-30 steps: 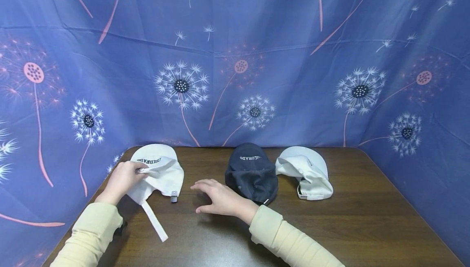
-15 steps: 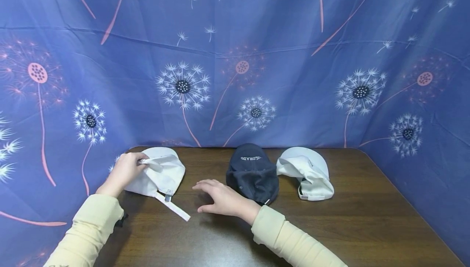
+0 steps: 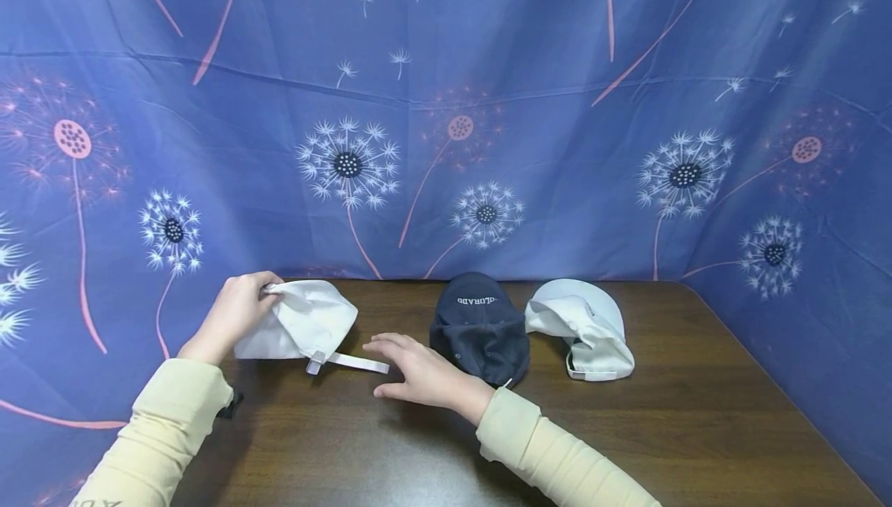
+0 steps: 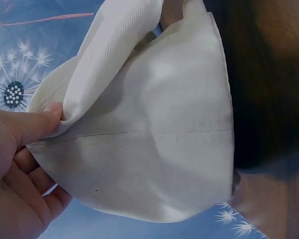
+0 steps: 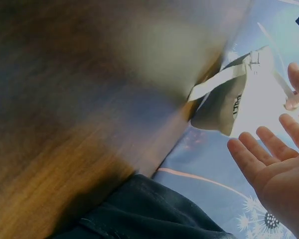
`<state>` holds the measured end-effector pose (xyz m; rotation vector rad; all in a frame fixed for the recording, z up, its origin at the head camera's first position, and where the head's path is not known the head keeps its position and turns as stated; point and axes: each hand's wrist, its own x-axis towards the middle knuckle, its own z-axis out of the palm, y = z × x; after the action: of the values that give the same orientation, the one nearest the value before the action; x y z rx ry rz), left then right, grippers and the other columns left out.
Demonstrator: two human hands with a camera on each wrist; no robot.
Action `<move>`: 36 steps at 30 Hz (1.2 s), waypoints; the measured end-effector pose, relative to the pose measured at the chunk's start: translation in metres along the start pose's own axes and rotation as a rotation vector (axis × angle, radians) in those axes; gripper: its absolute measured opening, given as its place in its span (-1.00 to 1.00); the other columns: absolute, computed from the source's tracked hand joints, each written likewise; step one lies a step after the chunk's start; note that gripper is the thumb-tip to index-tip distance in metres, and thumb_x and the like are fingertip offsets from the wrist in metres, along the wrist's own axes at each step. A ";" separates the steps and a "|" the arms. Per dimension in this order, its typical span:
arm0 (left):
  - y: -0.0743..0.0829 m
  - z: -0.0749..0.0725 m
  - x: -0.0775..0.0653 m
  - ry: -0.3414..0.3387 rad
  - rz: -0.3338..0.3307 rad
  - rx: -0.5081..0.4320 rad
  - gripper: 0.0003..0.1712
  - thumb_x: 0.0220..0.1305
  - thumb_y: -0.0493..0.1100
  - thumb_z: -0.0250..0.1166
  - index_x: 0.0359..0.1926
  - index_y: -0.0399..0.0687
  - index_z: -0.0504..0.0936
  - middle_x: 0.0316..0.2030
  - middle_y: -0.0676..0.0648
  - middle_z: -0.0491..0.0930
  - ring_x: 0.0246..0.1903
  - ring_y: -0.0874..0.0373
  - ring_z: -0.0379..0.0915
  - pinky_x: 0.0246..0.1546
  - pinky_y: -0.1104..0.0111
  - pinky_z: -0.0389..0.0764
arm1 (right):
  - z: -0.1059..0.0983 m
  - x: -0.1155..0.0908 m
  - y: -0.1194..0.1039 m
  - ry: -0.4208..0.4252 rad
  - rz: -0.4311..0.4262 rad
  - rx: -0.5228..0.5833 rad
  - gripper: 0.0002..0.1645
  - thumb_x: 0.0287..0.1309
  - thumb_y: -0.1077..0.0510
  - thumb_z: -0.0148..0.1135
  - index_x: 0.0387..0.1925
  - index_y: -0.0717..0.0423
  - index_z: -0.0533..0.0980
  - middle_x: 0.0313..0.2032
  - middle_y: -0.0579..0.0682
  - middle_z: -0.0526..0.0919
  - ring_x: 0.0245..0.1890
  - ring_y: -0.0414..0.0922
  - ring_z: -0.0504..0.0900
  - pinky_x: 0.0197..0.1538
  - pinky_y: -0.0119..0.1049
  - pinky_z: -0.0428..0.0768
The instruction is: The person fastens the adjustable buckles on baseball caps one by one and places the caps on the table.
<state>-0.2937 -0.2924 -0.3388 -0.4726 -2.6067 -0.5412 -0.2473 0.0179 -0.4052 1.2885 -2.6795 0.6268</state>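
Note:
At the table's left, my left hand pinches a white baseball cap by its fabric, thumb on one side and fingers on the other in the left wrist view. From the cap's lower edge a loose white strap sticks out to the right beside a metal buckle. My right hand hovers near the strap's end, fingers extended and holding nothing. Part of the cap's dark lettering shows in the right wrist view. Behind the left hand, some of the cap is hidden.
A black cap with white lettering lies just behind my right forearm. Further right is another white cap, its strap fastened. The brown wooden table meets a blue dandelion-print cloth at the back and sides.
My left hand has raised and turned the white cap, hiding its front lettering in the head view. The loose strap has swung up and right toward my right hand, which stays almost still.

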 end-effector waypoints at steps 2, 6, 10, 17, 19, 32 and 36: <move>0.003 -0.002 0.002 -0.007 0.002 -0.001 -0.90 0.05 -0.37 0.34 -0.34 -0.26 0.65 -0.44 -0.24 0.66 -0.48 -0.12 0.51 -0.38 0.01 0.46 | 0.000 0.000 0.000 0.005 0.003 0.000 -0.23 0.07 -0.13 0.33 0.30 -0.06 0.32 0.27 -0.02 0.37 0.27 -0.11 0.37 0.22 -0.23 0.41; 0.008 -0.007 0.005 -0.011 0.003 0.002 -0.88 0.06 -0.36 0.34 -0.31 -0.25 0.65 -0.44 -0.22 0.66 -0.50 -0.07 0.49 -0.40 0.06 0.44 | -0.001 0.002 0.000 0.015 0.006 0.006 -0.23 0.06 -0.09 0.35 0.30 -0.08 0.31 0.28 -0.03 0.36 0.26 -0.10 0.37 0.20 -0.22 0.43; 0.014 -0.011 0.009 -0.016 -0.002 -0.009 -0.85 0.07 -0.35 0.34 -0.27 -0.25 0.65 -0.39 -0.26 0.66 -0.44 -0.14 0.53 -0.35 0.00 0.46 | -0.004 0.002 0.002 0.034 0.005 0.012 -0.23 0.07 -0.08 0.35 0.31 -0.09 0.30 0.29 -0.05 0.34 0.27 -0.11 0.37 0.19 -0.21 0.44; 0.027 -0.018 0.012 -0.032 -0.009 -0.031 -0.84 0.12 -0.32 0.32 -0.23 -0.23 0.64 -0.36 -0.26 0.66 -0.37 -0.18 0.56 -0.29 -0.02 0.48 | -0.011 0.002 0.001 0.100 0.004 0.005 -0.24 0.06 -0.04 0.37 0.30 -0.11 0.30 0.30 -0.05 0.33 0.27 -0.12 0.35 0.18 -0.22 0.46; 0.032 -0.020 0.013 -0.037 -0.010 -0.039 -0.84 0.13 -0.32 0.31 -0.22 -0.23 0.64 -0.35 -0.26 0.67 -0.35 -0.18 0.57 -0.28 -0.03 0.49 | -0.013 0.003 0.002 0.125 -0.008 0.002 -0.24 0.06 -0.02 0.36 0.29 -0.08 0.30 0.30 -0.02 0.32 0.28 -0.11 0.34 0.17 -0.21 0.46; 0.068 -0.030 0.018 -0.069 0.006 -0.098 -0.85 0.16 -0.30 0.29 -0.21 -0.20 0.64 -0.26 -0.27 0.67 -0.20 -0.22 0.58 -0.14 -0.04 0.50 | -0.023 0.003 0.001 0.355 -0.060 -0.013 -0.17 -0.04 0.16 0.43 0.29 -0.05 0.29 0.34 -0.08 0.26 0.31 -0.15 0.29 0.06 -0.26 0.54; 0.078 -0.033 0.020 -0.084 0.011 -0.113 -0.86 0.18 -0.28 0.29 -0.20 -0.17 0.64 -0.26 -0.22 0.68 -0.19 -0.19 0.58 -0.13 -0.02 0.51 | -0.025 0.003 0.002 0.434 -0.092 -0.043 -0.11 -0.10 0.18 0.47 0.30 -0.06 0.28 0.34 -0.09 0.25 0.31 -0.14 0.29 0.04 -0.28 0.55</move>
<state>-0.2673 -0.2343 -0.2793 -0.5568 -2.6612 -0.6822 -0.2529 0.0268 -0.3817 1.1048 -2.2580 0.7344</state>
